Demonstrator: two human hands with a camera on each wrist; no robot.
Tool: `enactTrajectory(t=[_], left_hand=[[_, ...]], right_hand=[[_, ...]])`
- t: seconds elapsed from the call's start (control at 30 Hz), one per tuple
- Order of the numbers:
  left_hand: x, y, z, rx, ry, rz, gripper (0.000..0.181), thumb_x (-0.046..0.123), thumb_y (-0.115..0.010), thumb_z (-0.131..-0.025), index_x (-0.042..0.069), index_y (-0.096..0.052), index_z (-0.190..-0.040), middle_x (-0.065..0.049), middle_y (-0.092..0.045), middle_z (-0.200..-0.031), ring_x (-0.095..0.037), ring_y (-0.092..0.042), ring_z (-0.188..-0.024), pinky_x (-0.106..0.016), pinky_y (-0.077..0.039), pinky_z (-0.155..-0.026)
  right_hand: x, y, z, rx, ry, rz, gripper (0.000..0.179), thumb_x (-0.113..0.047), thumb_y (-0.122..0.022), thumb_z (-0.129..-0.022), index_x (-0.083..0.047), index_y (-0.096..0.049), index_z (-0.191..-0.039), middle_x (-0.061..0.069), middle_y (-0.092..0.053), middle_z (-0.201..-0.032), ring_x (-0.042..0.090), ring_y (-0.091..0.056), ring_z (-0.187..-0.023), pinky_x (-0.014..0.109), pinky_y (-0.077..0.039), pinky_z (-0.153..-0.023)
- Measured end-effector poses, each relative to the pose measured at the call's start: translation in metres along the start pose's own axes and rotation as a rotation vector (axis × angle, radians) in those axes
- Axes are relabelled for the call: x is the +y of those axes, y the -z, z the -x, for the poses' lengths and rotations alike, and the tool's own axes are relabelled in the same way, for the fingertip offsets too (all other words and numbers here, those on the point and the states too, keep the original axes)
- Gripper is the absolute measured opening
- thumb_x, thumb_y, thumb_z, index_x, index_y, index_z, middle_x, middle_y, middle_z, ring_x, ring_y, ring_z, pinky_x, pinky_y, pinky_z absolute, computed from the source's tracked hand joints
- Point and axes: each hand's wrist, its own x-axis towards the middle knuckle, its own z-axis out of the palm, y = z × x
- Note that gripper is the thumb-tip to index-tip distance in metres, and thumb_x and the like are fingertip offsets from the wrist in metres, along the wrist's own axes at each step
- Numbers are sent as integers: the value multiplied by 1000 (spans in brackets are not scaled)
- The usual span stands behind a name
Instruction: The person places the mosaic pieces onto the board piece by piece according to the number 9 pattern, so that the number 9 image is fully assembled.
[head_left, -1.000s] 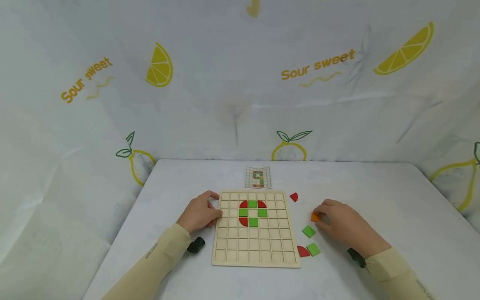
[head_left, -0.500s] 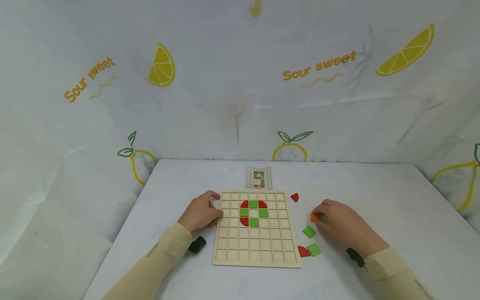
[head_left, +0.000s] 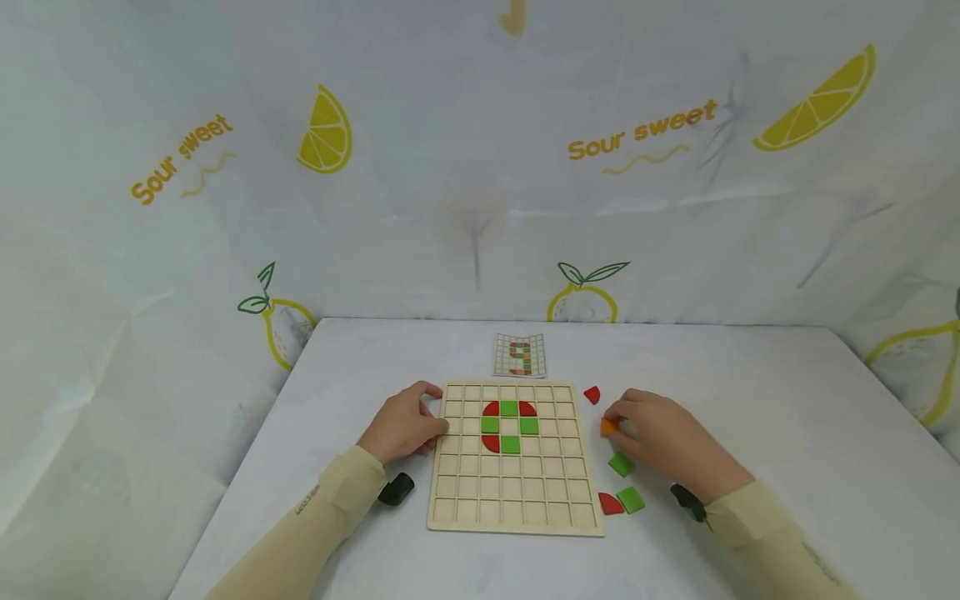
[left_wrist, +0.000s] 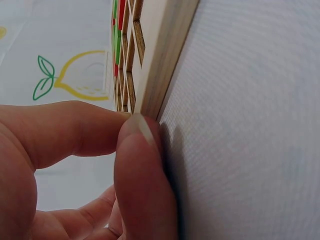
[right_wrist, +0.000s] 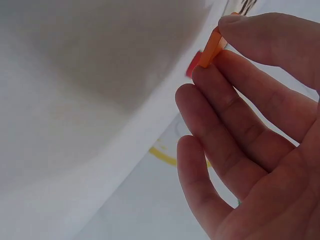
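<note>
A pale wooden grid board (head_left: pixel 487 487) lies flat on the table. Set in its squares are red quarter-circle tiles (head_left: pixel 491 443) and green square tiles (head_left: pixel 510 445), forming a ring around one bare square. My left hand (head_left: pixel 401 423) rests at the board's left edge, thumb and index finger touching it a little apart; in the left wrist view the thumb (left_wrist: pixel 142 175) lies against the side. Right of the board, my right hand (head_left: pixel 671 437) pinches an orange tile (right_wrist: pixel 212 47) between thumb and fingertips, the other fingers extended. The hand partly hides this tile in the head view.
Behind the board lies a small printed card (head_left: pixel 520 356) with a coloured grid pattern. Loose on the right are a red quarter-circle piece (head_left: pixel 592 395), a green square (head_left: pixel 621 464), another green square (head_left: pixel 632 500) and a red quarter-circle (head_left: pixel 611 503). A lemon-printed cloth (head_left: pixel 420 208) hangs behind.
My right hand has moved left toward the board with the orange tile pinched in it. The left hand stays at the board's edge. The whole head view has shifted slightly.
</note>
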Motion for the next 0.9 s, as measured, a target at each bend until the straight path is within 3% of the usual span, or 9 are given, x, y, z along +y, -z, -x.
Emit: enactTrajectory(t=[0.67,0.9], left_hand=[[1,1,0,-3,13,4,53,17,-77,-92,11,-61,-142,-6,-69,-84,-17,-67,-64,-28,-55,-61],[-1,2,-1,-7,1,11,53,17,-77,-92,11,-60,-143,-6,-70,-84,-17,-67,-64,-28,-56,-61]], right_hand=[[-58,-6,-30,-30,93,6,19,-23,-85,-94,-13,-82,-110,-4,-72,-105,15,-66,-95,41,-61,-93],[-72,-12,-32,-27,107,-8,22,-24,-86,-93,-13,-83,-112,-5,-71,-103,11,-62,-89,33,-60,-85]])
